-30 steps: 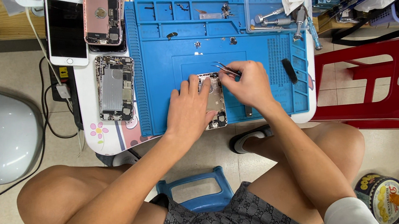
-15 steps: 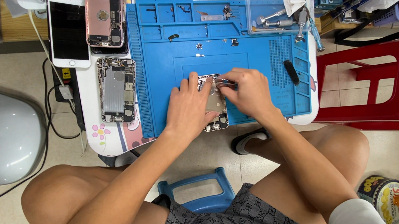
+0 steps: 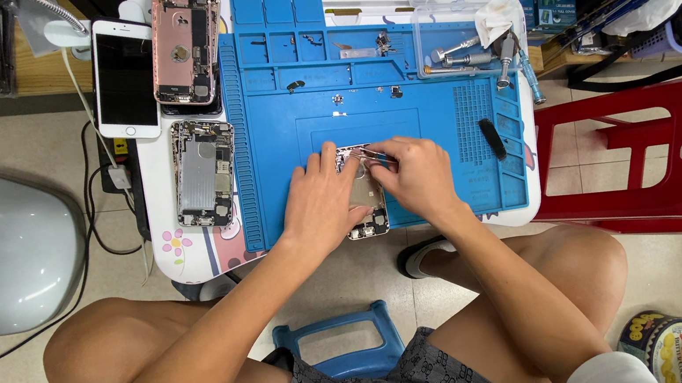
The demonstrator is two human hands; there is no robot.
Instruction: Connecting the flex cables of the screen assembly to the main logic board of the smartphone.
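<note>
Hands are working close together over the opened silver phone chassis [image 3: 362, 196], which is lying flat near the middle of the blue silicone repair mat [image 3: 437, 116]. The left hand [image 3: 320, 203] is spreading flat across the chassis's left side, seemingly pinning it so it cannot slide. The right hand [image 3: 419, 176] is pinching thin metal tweezers [image 3: 373, 156], tips aimed left into the far end of the phone, a grip suited to tiny parts. The chassis's long axis is running near to far, one short end pointing at the person. Loose screws and small parts are sitting farther off on the mat, well apart from both hands.
</note>
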